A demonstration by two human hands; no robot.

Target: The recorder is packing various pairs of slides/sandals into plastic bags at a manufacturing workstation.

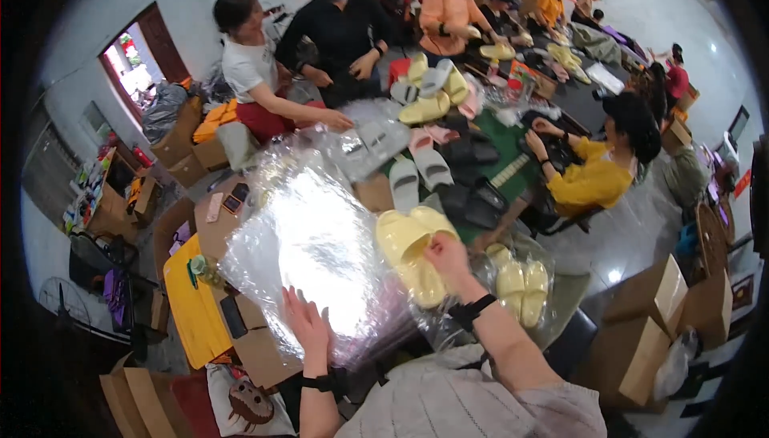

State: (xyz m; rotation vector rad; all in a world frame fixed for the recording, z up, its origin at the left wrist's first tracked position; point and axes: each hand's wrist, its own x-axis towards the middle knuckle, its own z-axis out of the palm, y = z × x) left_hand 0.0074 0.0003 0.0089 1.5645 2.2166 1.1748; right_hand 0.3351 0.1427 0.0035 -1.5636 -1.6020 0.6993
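Note:
My left hand rests with outstretched fingers at the near edge of a stack of clear plastic bags, which glares white in the light. My right hand is closed on a pale yellow slipper of a pair lying beside the stack; its fingertips are partly hidden at the strap. Right of that hand, another yellow pair of slippers lies inside clear plastic. Grey slippers and black slippers lie farther back on the table.
Across the table, a person in white reaches toward bagged grey slippers. A person in yellow sits at the right side. Cardboard boxes stand at the lower right. A green-lidded jar and phones lie to the left.

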